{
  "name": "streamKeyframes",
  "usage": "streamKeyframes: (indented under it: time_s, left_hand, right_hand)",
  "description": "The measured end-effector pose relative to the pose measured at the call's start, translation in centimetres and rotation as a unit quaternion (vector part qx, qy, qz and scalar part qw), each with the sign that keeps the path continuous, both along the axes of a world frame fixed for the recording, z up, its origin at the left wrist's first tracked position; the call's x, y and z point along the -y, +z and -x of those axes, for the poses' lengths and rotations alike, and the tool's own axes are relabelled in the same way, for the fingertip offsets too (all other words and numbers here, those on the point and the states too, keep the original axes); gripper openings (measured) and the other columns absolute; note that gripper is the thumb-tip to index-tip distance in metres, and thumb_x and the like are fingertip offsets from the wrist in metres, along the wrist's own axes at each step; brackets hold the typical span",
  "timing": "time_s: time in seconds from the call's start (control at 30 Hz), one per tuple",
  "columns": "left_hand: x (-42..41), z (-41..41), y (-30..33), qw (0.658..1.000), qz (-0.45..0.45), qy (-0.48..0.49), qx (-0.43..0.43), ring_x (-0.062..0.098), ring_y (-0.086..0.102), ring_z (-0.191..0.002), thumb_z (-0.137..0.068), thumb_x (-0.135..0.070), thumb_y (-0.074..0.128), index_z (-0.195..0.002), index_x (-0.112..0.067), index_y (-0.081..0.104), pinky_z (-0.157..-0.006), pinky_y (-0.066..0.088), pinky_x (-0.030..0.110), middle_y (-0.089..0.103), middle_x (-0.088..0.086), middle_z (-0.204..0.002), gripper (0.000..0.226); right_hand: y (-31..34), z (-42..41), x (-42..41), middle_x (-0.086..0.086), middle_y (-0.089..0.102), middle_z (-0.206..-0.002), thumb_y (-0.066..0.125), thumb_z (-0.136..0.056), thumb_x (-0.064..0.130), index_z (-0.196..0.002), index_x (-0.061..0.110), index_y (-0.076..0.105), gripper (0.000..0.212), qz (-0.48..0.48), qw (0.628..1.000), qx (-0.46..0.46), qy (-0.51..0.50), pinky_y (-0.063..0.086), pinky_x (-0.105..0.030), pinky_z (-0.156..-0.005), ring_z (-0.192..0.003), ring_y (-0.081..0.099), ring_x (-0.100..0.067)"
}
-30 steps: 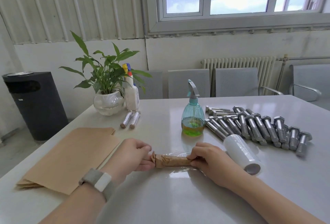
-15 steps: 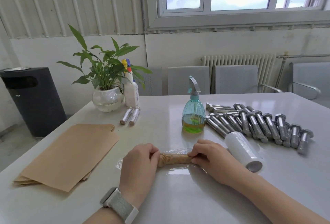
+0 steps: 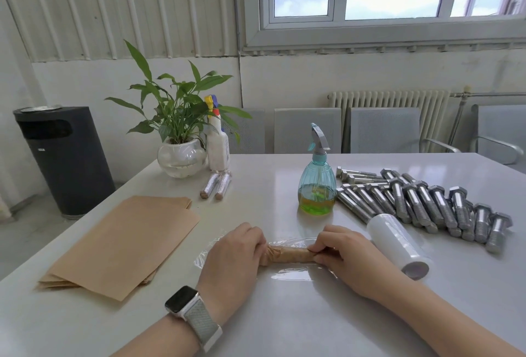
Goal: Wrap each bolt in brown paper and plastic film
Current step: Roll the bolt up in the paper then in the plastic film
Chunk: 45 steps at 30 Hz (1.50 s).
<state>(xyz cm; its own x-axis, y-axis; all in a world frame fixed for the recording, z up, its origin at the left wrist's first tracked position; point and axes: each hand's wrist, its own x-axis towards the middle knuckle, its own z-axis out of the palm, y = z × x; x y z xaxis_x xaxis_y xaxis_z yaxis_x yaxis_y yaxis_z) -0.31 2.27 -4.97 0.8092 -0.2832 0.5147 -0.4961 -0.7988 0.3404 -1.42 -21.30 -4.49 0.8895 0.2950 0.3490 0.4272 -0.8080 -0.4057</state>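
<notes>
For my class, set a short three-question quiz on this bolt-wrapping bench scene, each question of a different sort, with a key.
1. True or false: the brown-paper-wrapped bolt lies on a clear plastic film sheet.
2. Which hand wears the watch: A left hand, B right hand?
3. Fill in: the white plastic film roll lies beside the pile of bare steel ____.

Key: 1 true; 2 A; 3 bolts.
</notes>
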Motion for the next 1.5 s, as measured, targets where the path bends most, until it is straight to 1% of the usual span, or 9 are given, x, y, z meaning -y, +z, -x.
streamKeyframes:
  time_s: [0.17,0.3,0.4,0.53,0.67,0.83,0.97,1.17,1.5]
  left_hand:
    - [-0.6,-0.8,0.5,0.998,-0.011,-0.06,-0.015,0.015,0.054,-0.074,-0.093,-0.017,0.057,-0.084,-0.015,0.06,-0.071,0.046,0.031,0.059,-0.004,-0.081,0.009]
    - [0.5,-0.8,0.1,0.985,-0.123,-0.016,0.121,0.018,0.054,-0.048,-0.079,-0.016,0.058,-0.065,-0.014,0.056,-0.041,0.046,0.028,0.053,-0.001,-0.059,0.014]
    - [1.4,-0.6,-0.2,0.965,-0.218,0.03,0.141,0.015,0.048,-0.038,-0.053,-0.013,0.084,-0.059,-0.018,0.055,-0.033,0.036,0.021,0.047,-0.002,-0.051,0.03]
    - [1.1,0.0,0.3,0.985,-0.165,0.031,0.04,0.016,0.057,-0.051,-0.068,-0.023,0.085,-0.07,-0.019,0.059,-0.045,0.046,0.026,0.057,-0.001,-0.061,0.027]
    - [-1.6,-2.2,3.1,0.948,0.172,-0.011,-0.267,0.01,0.052,-0.047,-0.097,-0.024,0.052,-0.087,-0.018,0.061,-0.048,0.042,0.024,0.065,-0.004,-0.059,0.014]
    - [-5.6,-6.1,4.1,0.962,0.029,0.18,-0.203,0.026,0.061,-0.08,-0.094,-0.028,0.052,-0.08,-0.012,0.063,-0.068,0.046,0.031,0.067,0.006,-0.082,0.024]
    - [-5.9,-7.1,2.5,0.94,-0.038,0.19,-0.282,0.016,0.056,-0.072,-0.088,-0.058,0.056,-0.072,-0.017,0.053,-0.066,0.04,0.028,0.06,-0.002,-0.078,0.044]
    - [-5.1,-6.9,1.3,0.956,-0.038,0.184,-0.227,0.02,0.055,-0.105,-0.083,-0.049,0.069,-0.074,-0.031,0.055,-0.082,0.043,0.029,0.06,-0.001,-0.102,0.025]
    - [-5.9,-5.9,1.4,0.969,0.046,0.165,-0.176,0.016,0.058,-0.075,-0.093,-0.032,0.063,-0.08,-0.022,0.053,-0.071,0.046,0.032,0.064,-0.005,-0.077,0.019]
  right_hand:
    - [0.0,-0.1,0.0,0.013,0.062,-0.097,0.069,-0.089,0.016,-0.098,0.022,0.072,0.011,-0.004,1.0,-0.003,0.0,0.039,-0.008,-0.079,-0.094,0.058,-0.005]
    - [0.0,0.0,0.0,0.011,0.062,-0.097,0.069,-0.089,0.016,-0.097,0.021,0.072,0.009,-0.006,1.0,-0.006,-0.001,0.043,-0.015,-0.083,-0.095,0.058,-0.005]
    - [0.0,0.0,0.0,0.012,0.062,-0.098,0.069,-0.09,0.016,-0.097,0.021,0.071,0.009,-0.005,1.0,-0.003,-0.001,0.042,-0.012,-0.082,-0.096,0.058,-0.006]
    - [-0.1,0.1,0.0,0.014,0.06,-0.098,0.067,-0.091,0.018,-0.1,0.022,0.071,0.011,0.001,1.0,0.0,-0.004,0.034,-0.003,-0.076,-0.096,0.056,-0.004]
    - [-0.1,0.2,0.0,0.02,0.057,-0.095,0.067,-0.091,0.019,-0.1,0.023,0.072,0.011,0.002,1.0,0.011,0.004,0.033,-0.002,-0.076,-0.096,0.055,-0.002]
    - [-0.2,0.1,0.0,0.013,0.06,-0.096,0.068,-0.09,0.015,-0.098,0.02,0.072,0.01,-0.005,1.0,0.014,0.009,0.038,-0.01,-0.083,-0.098,0.056,-0.007]
    - [-0.4,0.0,0.1,0.016,0.057,-0.094,0.067,-0.09,0.015,-0.098,0.02,0.071,0.01,-0.006,1.0,0.021,0.016,0.04,-0.015,-0.086,-0.098,0.055,-0.007]
    - [-0.7,-0.1,0.3,0.019,0.054,-0.095,0.065,-0.092,0.018,-0.101,0.022,0.069,0.01,0.006,0.998,0.042,0.036,0.035,-0.012,-0.087,-0.098,0.05,-0.004]
    - [-0.5,-0.2,0.2,0.012,0.061,-0.099,0.062,-0.094,0.019,-0.102,0.02,0.069,0.01,0.012,0.996,0.074,0.041,0.036,-0.019,-0.088,-0.097,0.049,-0.006]
